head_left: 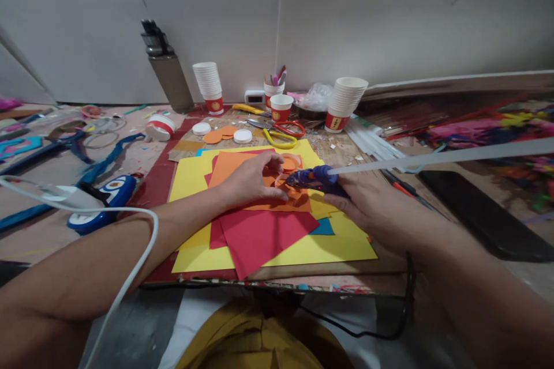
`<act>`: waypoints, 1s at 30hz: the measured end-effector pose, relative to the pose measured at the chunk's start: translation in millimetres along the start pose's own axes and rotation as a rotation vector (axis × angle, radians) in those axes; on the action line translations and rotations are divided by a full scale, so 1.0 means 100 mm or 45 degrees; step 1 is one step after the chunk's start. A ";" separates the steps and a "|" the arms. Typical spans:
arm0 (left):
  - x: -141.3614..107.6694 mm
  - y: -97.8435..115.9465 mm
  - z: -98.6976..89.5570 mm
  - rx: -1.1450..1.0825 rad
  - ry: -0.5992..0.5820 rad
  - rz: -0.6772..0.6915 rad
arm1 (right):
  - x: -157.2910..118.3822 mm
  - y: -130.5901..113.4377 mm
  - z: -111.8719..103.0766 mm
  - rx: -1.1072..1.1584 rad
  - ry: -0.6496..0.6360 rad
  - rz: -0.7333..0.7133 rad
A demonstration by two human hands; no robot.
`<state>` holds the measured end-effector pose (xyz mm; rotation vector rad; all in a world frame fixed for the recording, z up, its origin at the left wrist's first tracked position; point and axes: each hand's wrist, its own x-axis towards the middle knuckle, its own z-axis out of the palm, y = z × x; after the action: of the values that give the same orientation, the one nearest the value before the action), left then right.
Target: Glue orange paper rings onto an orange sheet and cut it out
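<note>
My right hand (367, 199) is wrapped around a blue hot glue gun (318, 176), with a long pale glue stick (441, 155) jutting out of its back end. The nozzle points at small cut orange paper pieces (296, 195) on an orange sheet (234, 164). Curved around the left side of these pieces is my left hand (253, 179), thumb and fingers apart; whether the fingertips touch them I cannot tell. Beneath lie red sheets (264, 242) and larger yellow sheets (346, 248).
Behind the paper are yellow-handled scissors (280, 139), orange paper discs (213, 137), white lids (243, 136) and stacked paper cups (346, 98). A bottle (171, 78) leans at the wall. A black phone (485, 213) lies right; a white cable (151, 236) crosses over my left forearm.
</note>
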<state>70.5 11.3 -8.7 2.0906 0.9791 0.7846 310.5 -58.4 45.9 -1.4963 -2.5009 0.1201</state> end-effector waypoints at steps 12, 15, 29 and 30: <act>0.02 -0.02 -0.03 0.305 0.029 0.142 | 0.00 -0.01 -0.03 -0.010 -0.018 0.002; 0.02 -0.04 -0.02 0.347 0.046 0.136 | 0.00 0.00 -0.02 -0.037 -0.022 0.042; 0.03 -0.06 -0.01 0.335 0.033 0.203 | 0.01 0.02 0.03 0.061 0.058 -0.027; 0.03 -0.06 -0.01 0.338 0.028 0.198 | 0.02 0.02 0.04 0.052 0.055 -0.030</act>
<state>69.1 17.3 -11.7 2.4152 0.9858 0.7919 310.4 -55.9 41.8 -1.4380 -2.4661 0.1333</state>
